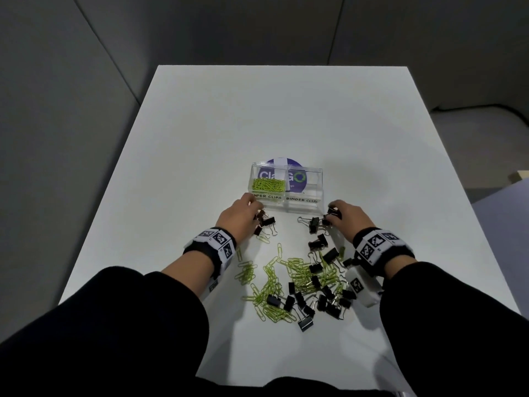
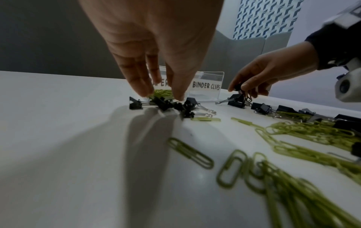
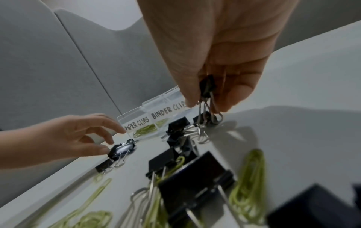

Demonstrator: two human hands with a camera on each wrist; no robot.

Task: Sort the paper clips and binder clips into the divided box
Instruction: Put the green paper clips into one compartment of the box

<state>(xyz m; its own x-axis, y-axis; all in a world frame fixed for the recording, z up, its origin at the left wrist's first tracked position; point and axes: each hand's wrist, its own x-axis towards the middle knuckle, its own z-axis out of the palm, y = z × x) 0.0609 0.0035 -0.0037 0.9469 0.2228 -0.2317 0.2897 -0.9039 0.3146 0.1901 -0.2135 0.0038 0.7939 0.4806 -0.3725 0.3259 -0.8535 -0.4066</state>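
Hands work at the far edge of a scatter of clips on a white tabletop (image 1: pixel 183 133), seen from the person's head. At twelve o'clock from the hands stands a clear divided box (image 1: pixel 287 185). Its left compartment, labelled for paper clips, already holds a heap of green paper clips (image 1: pixel 268 185). Its right compartment, labelled for binder clips, looks empty as far as the views show.

The left hand (image 1: pixel 240 217), at ten o'clock from the main pile, reaches down with nearly straight fingers (image 2: pixel 140 80) onto a small cluster of black binder clips (image 1: pixel 265 222); whether it has pinched one I cannot tell. The right hand (image 1: pixel 345 219), at two o'clock, pinches one black binder clip (image 3: pixel 207 86) between thumb and fingers, its wire handles hanging down.

Most sorting remains, by my reading. At six o'clock from the box lies the mixed pile (image 1: pixel 303 285): many loose green paper clips tangled with many black binder clips, some touching or overlapping, all to be separated.
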